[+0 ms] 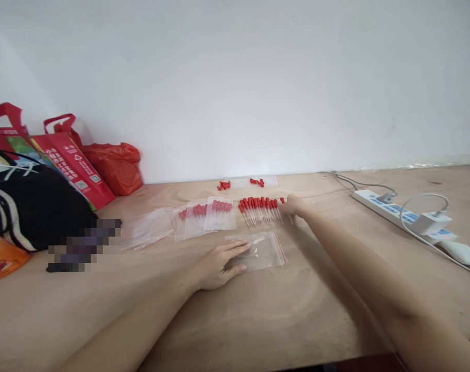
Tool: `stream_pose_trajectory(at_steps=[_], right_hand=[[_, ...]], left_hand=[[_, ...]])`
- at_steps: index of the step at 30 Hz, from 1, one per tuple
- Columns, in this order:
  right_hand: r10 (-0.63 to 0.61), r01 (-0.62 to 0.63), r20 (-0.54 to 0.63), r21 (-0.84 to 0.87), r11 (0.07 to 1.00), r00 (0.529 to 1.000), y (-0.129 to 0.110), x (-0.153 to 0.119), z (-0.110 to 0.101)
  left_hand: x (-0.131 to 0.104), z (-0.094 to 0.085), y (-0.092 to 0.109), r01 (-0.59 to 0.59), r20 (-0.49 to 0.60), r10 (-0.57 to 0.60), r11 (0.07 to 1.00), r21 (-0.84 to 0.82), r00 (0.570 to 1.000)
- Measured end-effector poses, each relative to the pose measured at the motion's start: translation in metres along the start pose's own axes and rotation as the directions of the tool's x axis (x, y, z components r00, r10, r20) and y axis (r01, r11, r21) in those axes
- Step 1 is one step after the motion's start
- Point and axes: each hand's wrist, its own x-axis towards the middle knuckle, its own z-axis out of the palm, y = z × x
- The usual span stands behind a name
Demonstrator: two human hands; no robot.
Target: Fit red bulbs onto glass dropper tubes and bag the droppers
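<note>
My left hand (221, 264) lies with fingers stretched out over the left part of a clear zip bag (261, 250) with a red seal line, and the bag looks flat. Farther up, a row of glass droppers with red rubber bulbs (260, 206) lies side by side, tubes pointing toward me. At the row's right end my right hand (293, 205) has its fingers closed around a dropper (282, 200); part of that dropper is hidden by the fingers. Left of the row, zip bags with red-bulbed droppers inside (219, 214) overlap one another.
Flat clear bags (147, 227) are stacked farther left. Loose red bulbs (224, 185) lie by the wall, near another clear bag (240, 182). A white power strip (390, 206) with cables stands right. Shopping bags (74, 165) and a black bag (44, 206) crowd the left.
</note>
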Motion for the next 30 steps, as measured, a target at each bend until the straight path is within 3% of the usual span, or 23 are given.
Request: stream_pose_trajectory(at_steps=[3, 5, 7, 9, 15, 18, 21, 23, 30], right_hand=[[0.031, -0.029, -0.024, 0.085, 0.996, 0.999, 0.01, -0.015, -0.014], [0.02, -0.014, -0.024, 0.233, 0.972, 0.999, 0.018, -0.031, -0.019], [-0.003, 0.003, -0.002, 0.535, 0.845, 1.0, 0.025, -0.052, -0.019], [-0.004, -0.001, 0.006, 0.657, 0.754, 1.0, 0.029, -0.072, -0.013], [0.002, 0.035, -0.047, 0.774, 0.632, 0.999, 0.024, -0.107, 0.008], [-0.021, 0.018, -0.007, 0.828, 0.561, 1.0, 0.017, -0.114, 0.014], [-0.122, 0.01, 0.057, 0.871, 0.491, 0.991, 0.012, -0.121, 0.018], [-0.19, 0.005, 0.105, 0.865, 0.502, 0.976, 0.01, -0.126, 0.019], [-0.291, -0.049, 0.372, 0.684, 0.728, 0.882, 0.009, -0.13, 0.01]], left_hand=[[0.0, 0.001, 0.001, 0.033, 0.009, -0.033, 0.999, -0.002, 0.999], [0.001, 0.001, 0.001, 0.039, -0.005, -0.039, 0.999, -0.008, 0.999], [0.002, 0.001, 0.001, 0.03, -0.022, -0.03, 0.999, -0.012, 0.999], [0.003, 0.0, 0.001, 0.022, -0.029, -0.022, 1.0, -0.009, 0.999], [0.004, -0.002, 0.005, 0.057, -0.019, -0.056, 0.998, 0.021, 0.998], [0.004, -0.003, 0.007, 0.065, -0.024, -0.064, 0.998, 0.016, 0.998], [0.003, -0.002, 0.007, 0.069, -0.025, -0.068, 0.998, 0.015, 0.997], [0.003, -0.001, 0.006, 0.079, -0.024, -0.079, 0.997, 0.018, 0.997], [0.003, -0.001, 0.006, 0.084, -0.049, -0.083, 0.996, 0.008, 0.995]])
